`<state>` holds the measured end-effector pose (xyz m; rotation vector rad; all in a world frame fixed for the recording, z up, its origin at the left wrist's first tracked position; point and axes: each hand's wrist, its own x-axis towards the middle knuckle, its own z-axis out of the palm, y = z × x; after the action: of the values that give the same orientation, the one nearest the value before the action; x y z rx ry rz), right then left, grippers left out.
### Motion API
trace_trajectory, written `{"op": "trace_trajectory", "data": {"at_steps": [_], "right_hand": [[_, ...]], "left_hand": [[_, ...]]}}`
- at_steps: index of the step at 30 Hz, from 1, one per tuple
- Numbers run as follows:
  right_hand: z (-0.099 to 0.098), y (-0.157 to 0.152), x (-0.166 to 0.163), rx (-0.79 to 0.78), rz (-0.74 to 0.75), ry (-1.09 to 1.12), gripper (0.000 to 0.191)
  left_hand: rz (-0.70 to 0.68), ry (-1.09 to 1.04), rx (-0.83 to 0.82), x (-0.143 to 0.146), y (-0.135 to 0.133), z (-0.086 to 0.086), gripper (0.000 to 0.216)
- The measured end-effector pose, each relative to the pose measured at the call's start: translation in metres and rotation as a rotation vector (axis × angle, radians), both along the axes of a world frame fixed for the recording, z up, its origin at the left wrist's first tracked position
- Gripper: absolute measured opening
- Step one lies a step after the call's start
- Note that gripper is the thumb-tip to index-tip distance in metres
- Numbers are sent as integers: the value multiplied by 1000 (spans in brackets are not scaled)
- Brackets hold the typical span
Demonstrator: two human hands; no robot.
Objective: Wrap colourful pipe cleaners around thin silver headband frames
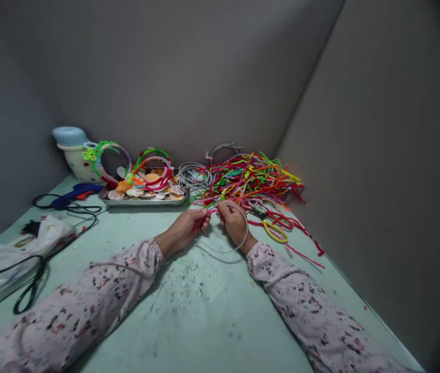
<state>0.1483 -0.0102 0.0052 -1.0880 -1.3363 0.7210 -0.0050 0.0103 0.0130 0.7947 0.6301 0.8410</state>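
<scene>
In the head view my left hand (186,227) is closed, with its fingertips pinching a pink pipe cleaner (212,211). Close beside it, my right hand (236,224) is closed around a thin grey wire (247,228) that curves down past the wrist in a loop. The pink pipe cleaner spans the small gap between both hands, where it meets the wire; fingers hide how it is wound. Just behind my hands lies a tangled pile of coloured pipe cleaners (251,178). Coiled grey wire (194,177) rests to the left of that pile.
A metal tray (142,203) of seashells stands at the back, with wrapped hoops (127,155) on it. To its left are a spotted container with a blue lid (70,136), a blue glue gun (76,192), a black cord (43,264) and a plastic bag (47,235). Walls enclose the table.
</scene>
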Motion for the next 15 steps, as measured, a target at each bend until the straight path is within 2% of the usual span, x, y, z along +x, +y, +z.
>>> {"op": "trace_trajectory", "data": {"at_steps": [15], "right_hand": [[0, 2, 1, -33, 34, 53, 29]], "left_hand": [[20, -15, -21, 1, -3, 2, 11]]}}
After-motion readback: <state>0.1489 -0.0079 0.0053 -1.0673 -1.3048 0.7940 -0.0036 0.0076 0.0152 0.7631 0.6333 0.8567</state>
